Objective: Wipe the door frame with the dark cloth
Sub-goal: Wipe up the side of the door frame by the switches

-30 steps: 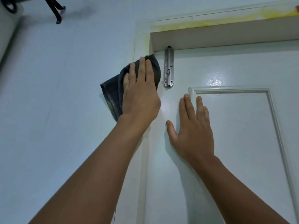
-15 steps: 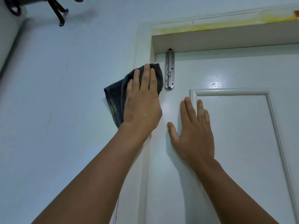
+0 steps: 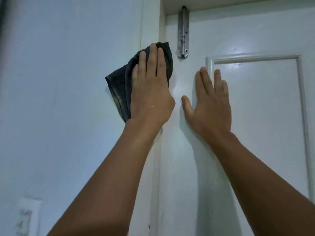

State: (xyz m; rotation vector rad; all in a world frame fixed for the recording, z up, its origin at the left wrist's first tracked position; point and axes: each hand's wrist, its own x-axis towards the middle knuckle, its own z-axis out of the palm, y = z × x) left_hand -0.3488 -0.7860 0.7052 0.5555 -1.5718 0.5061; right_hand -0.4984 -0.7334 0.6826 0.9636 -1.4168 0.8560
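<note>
Left hand [image 3: 151, 92] at frame centre, fingers straight, pressing cloth [image 3: 122, 86] flat against frame [image 3: 150, 28], left of door [image 3: 247, 133]. Cloth edge hangs out left over wall [image 3: 59, 99]. Right hand [image 3: 209, 103] flat on door, fingers spread, holding nothing. Bolt [image 3: 183, 33] upper centre, just above and right of cloth. Switch plate [image 3: 27, 217] lower left.

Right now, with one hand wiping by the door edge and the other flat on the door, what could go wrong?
1. The left hand presses the dark cloth on the door frame with flat fingers, not gripping; the loose part hanging to the left could slip free.
2. The metal latch sits just right of the cloth, so an upward wipe might snag on it.
3. The right hand leans on the door; if it gives, balance may go.
</note>
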